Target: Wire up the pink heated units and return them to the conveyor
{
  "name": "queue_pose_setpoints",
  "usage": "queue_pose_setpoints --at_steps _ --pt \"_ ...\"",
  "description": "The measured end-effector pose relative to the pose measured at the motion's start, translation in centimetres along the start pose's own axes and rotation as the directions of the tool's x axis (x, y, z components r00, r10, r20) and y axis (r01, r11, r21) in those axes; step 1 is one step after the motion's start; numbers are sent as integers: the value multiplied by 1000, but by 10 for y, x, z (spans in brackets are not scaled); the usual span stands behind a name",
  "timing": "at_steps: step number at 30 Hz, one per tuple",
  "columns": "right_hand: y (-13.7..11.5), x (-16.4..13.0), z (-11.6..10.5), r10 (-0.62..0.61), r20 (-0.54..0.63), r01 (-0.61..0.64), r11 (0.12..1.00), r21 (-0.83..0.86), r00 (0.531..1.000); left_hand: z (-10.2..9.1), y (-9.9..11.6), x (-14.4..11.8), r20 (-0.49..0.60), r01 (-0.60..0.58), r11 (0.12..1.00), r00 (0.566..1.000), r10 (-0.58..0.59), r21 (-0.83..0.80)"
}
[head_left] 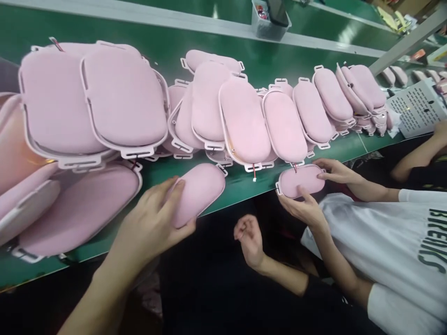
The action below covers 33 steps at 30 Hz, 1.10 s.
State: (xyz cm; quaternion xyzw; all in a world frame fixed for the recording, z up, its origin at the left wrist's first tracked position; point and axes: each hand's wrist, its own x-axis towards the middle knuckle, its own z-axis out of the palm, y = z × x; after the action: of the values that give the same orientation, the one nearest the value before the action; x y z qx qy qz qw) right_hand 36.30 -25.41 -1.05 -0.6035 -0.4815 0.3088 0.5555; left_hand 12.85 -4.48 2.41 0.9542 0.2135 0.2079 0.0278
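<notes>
My left hand grips a pink padded oval shell at its near end, fingers over the top and thumb along the lower side. The shell is tilted at the bench's front edge, a pale slotted tab at its far end. My right hand hovers below the edge, apart from the shell, its fingers loosely curled with nothing visible in them. Behind the held shell lie more pink oval shells. Larger pink rounded shells are stacked to the left, and another pink shell lies near my left forearm.
Beside me on the right, a co-worker in a white shirt holds another pink oval shell with both hands. A clear plastic box stands at the back of the green bench. A printed sheet lies far right, near another person's arm.
</notes>
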Motion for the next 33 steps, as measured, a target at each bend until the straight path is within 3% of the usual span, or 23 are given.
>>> queue_pose_setpoints --at_steps 2,4,7,10,13,19,22,25,28,33 --pt "4 -7 38 -102 -78 102 995 -3 992 3 -2 -7 -49 32 999 998 -33 -29" --pt "6 0 54 -171 -120 170 985 -22 978 1 -6 -17 -70 104 990 991 -111 -93" --pt "0 37 44 -254 -107 237 960 -147 961 0 -11 -26 -116 270 928 945 -307 -257" --pt "-12 82 31 -317 69 314 840 -443 946 7 -11 -27 -221 354 825 848 -482 -440" --pt "-21 108 32 -267 227 350 735 -580 937 12 -3 -23 -264 365 752 778 -570 -549" --pt "-37 123 46 -193 240 307 653 -692 951 9 8 -18 -217 301 742 831 -512 -599" --pt "-45 132 48 -72 281 259 647 -717 957 14 2 -19 -265 275 734 807 -528 -621" --pt "-51 142 49 48 341 220 677 -702 939 21 -4 -19 -323 240 729 778 -539 -641" --pt "-54 149 50 100 393 201 730 -653 914 21 -5 -18 -324 230 725 779 -537 -649" --pt "-56 153 53 108 427 194 773 -604 898 15 -5 -16 -218 333 690 783 -582 -643"
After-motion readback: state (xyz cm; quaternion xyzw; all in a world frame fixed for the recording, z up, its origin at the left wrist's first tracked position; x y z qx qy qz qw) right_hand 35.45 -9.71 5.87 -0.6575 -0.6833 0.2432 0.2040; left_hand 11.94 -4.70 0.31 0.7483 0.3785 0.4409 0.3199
